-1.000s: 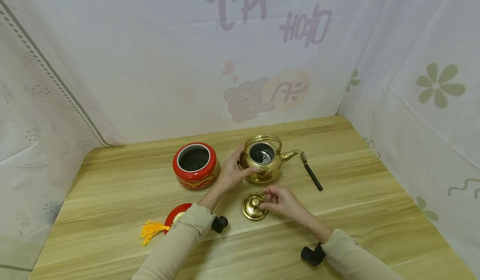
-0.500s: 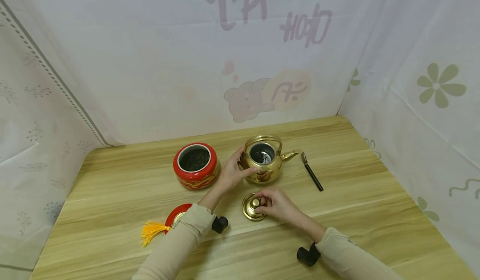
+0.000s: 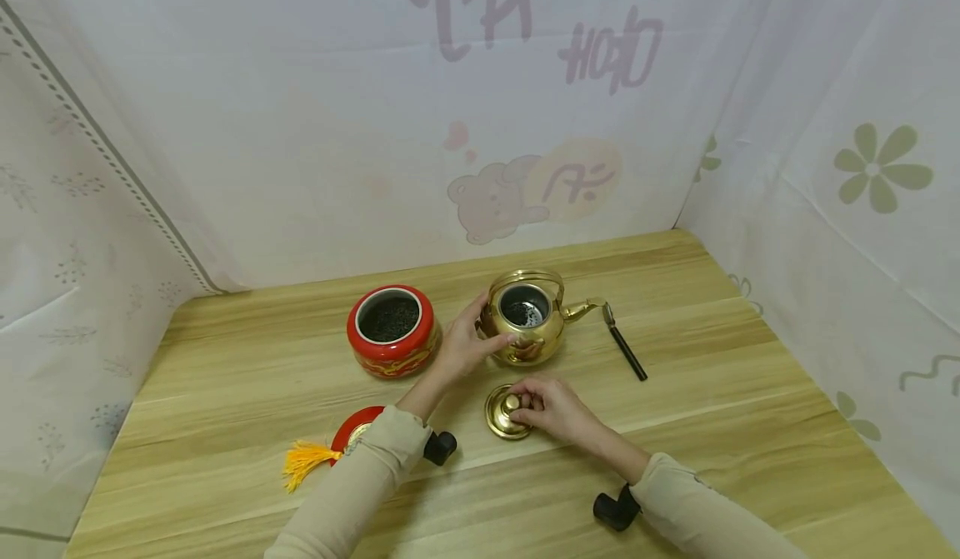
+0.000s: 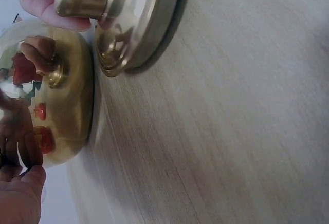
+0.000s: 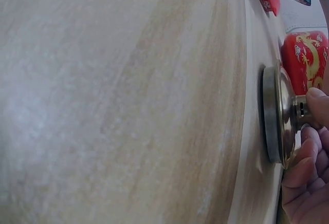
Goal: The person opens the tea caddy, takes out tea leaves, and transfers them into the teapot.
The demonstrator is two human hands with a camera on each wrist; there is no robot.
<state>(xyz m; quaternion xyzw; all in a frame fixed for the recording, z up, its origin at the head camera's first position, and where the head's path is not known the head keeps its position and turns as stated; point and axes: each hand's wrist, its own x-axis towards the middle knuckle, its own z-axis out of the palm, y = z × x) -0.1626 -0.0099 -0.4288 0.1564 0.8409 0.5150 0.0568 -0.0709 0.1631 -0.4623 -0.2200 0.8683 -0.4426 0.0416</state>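
A gold teapot (image 3: 542,344) with its top uncovered stands on the table; dark tea leaves show on its inner bottom. My left hand (image 3: 467,344) grips the pot's left side, thumb across the front and fingers round the back. In front of the pot is its gold lid (image 3: 497,416), which appears to rest on the table. Thumb and fingers of my right hand (image 3: 558,409) pinch the lid's knob, seen closer in the right wrist view, where the lid (image 5: 286,116) stays level with the tabletop. The left wrist view also shows the lid (image 4: 141,23) beside the pot.
A red jar (image 3: 367,346) full of dark tea leaves stands left of the pot. Its red lid (image 3: 348,430) with a yellow tassel (image 3: 307,461) lies partly under my left forearm. A black-handled scoop (image 3: 626,352) lies by the spout. Fabric walls border the table.
My right hand has moved slightly left, from the edge of the gold lid to its knob, and now pinches it. The left hand and the teapot have stayed put.
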